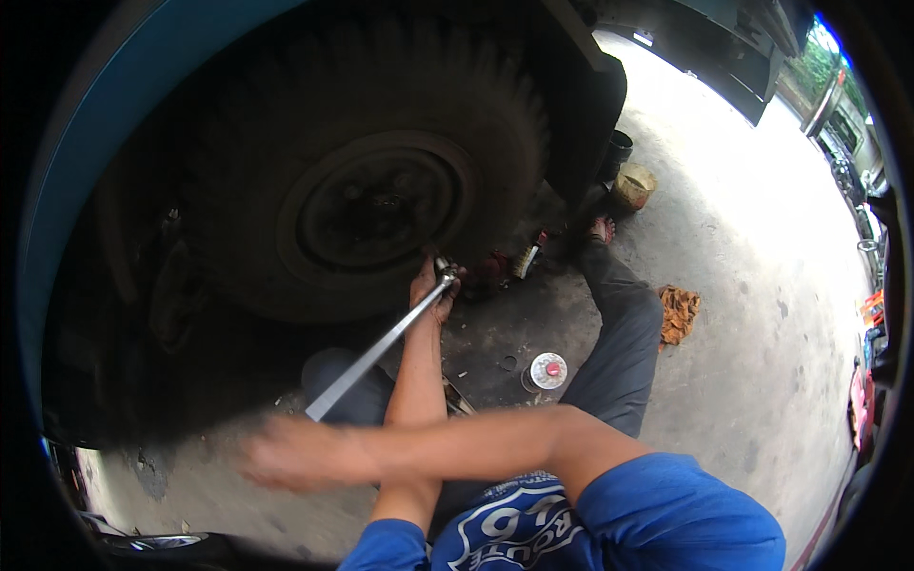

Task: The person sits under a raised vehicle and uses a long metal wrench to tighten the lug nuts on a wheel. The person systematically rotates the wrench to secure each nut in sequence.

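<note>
My left hand (426, 293) is closed around the head end of a long silver socket wrench (367, 366), just below the wheel's rim. A short socket or extension shows at that head, pointing toward the wheel (386, 205); whether it sits on a nut is too dark to tell. Crossing over my left forearm, my right hand (295, 455) is at the far end of the handle. Motion smears it, but the bar runs into its grip. The large treaded tyre (238, 205) stands in shadow under a blue fender (90, 143).
A clear round container with a red-centred lid (547, 371) stands by my right leg (614, 352). A crumpled brown rag (679, 316), a dirty yellowish tub (633, 186) and a dark can (619, 147) lie farther right. A small bottle (529, 255) is near the tyre.
</note>
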`<state>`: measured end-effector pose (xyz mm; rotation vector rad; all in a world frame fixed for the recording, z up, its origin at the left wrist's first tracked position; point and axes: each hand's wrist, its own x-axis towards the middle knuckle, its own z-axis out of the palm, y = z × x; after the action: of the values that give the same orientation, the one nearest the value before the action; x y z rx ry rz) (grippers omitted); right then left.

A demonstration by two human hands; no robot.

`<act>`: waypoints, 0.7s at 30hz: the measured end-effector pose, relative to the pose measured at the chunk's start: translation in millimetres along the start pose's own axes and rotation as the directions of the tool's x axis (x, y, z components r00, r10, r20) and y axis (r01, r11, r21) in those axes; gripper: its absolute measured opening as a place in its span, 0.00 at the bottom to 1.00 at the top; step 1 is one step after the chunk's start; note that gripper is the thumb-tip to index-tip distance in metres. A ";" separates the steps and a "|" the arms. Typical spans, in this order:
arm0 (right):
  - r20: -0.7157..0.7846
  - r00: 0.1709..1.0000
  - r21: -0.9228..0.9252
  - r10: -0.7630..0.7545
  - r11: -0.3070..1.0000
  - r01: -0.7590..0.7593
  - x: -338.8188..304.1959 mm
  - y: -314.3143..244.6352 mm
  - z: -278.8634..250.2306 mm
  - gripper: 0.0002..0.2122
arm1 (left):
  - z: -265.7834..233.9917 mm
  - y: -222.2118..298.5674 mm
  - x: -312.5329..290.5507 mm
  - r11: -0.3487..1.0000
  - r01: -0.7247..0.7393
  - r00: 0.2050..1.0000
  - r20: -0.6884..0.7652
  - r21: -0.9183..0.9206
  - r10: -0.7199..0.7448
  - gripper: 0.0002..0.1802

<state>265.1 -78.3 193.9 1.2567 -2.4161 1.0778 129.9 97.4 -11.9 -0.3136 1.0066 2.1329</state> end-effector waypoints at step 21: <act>0.050 -0.381 0.989 0.923 0.008 0.147 -420.6 -78.0 -18.0 0.08 | 31.7 1.1 -4.8 0.970 -0.232 0.959 -0.146 0.080 0.241 0.23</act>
<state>581.2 167.1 41.9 -1.3943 -0.8570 2.3068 135.2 118.0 12.0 -0.3476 1.2517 2.3132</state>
